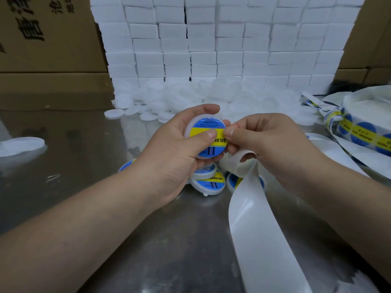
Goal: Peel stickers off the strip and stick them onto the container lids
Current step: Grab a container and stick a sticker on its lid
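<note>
Right now my left hand (182, 144) is curled round a white lid (191, 124), fingers behind its rim and thumb pressed flat on the blue and yellow sticker (208, 123) that covers its face. My right hand (264, 142) is nearly closed, thumb and forefinger pinching the sticker's right edge. The bare white strip (254, 218) loops under its other fingers and trails down to the near edge of the view. Just below my hands, finished lids (208, 183) lie overlapping on the steel table (84, 166). Open table lies to my left. Plain lids (190, 98) are heaped behind, against a wall of white boxes (211, 39), and the sticker roll (357, 130) sits at the right.
</note>
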The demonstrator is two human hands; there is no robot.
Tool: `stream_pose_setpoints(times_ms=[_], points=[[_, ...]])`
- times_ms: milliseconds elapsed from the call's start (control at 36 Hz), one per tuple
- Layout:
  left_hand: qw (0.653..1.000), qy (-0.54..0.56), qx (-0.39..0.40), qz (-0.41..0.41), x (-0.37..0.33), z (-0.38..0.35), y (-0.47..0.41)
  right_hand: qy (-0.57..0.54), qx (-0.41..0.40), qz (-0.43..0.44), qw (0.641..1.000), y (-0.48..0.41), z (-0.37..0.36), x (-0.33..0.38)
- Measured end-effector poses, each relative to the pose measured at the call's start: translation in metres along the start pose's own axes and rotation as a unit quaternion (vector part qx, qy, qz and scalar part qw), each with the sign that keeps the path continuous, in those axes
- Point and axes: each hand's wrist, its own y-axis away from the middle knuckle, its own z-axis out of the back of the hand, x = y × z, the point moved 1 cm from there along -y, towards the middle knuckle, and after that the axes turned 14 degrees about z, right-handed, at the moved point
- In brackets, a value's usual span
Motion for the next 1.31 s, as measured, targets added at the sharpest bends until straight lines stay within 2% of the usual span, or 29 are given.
stream_pose_setpoints(times_ms=[278,500,639,806,861,1000,1306], points=[[0.999,-0.042,-0.024,-0.023,0.0,-0.001,0.002,0.016,-0.004,0.01,1.0,0.0,0.0,0.0],[0.981,-0.155,-0.066,-0.1,-0.001,-0.006,0.01,0.06,-0.009,0.008,0.998,0.0,0.001,-0.006],[0.977,-0.117,-0.101,-0.147,-0.009,-0.008,0.016,0.138,-0.051,0.007,0.989,0.0,0.0,-0.004],[0.974,-0.138,-0.158,-0.088,-0.005,-0.005,0.009,0.042,-0.086,-0.045,0.994,-0.004,0.004,-0.004],[0.972,-0.142,-0.171,-0.076,-0.004,-0.004,0.007,0.029,-0.071,-0.046,0.996,-0.005,0.004,-0.003],[0.976,-0.138,-0.154,-0.068,-0.003,-0.008,0.009,0.081,0.037,-0.009,0.996,0.003,-0.004,0.0],[0.963,-0.196,-0.17,-0.076,-0.007,-0.007,0.012,0.134,0.061,0.015,0.989,0.004,-0.005,-0.001]])
